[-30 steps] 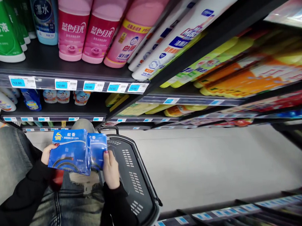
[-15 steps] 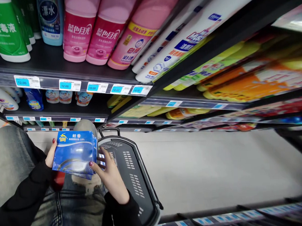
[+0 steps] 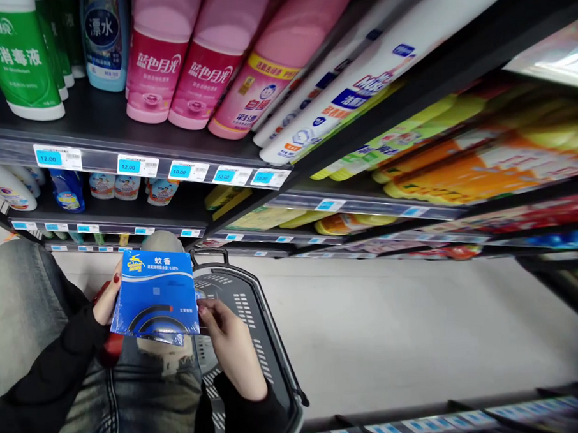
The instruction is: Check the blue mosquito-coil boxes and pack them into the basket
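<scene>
Blue packets (image 3: 158, 289) | glossy, flat, square-cornered | left hand (image 3: 106, 305) clasps edge | right hand (image 3: 234, 346) half-curled, hold unclear

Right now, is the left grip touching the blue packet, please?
Touching. The head view shows it: the left grip lies against the left edge of the blue packet, with no visible gap between them.

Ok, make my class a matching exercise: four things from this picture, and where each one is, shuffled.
1. top blue packet
2. dark basket
3. frontmost green bottle
4. price labels

A. on the shelf, picture's left
B. along the shelf edges
C. between left hand and right hand
D. beside the person's legs

Pairs: 1-C, 2-D, 3-A, 4-B
</scene>
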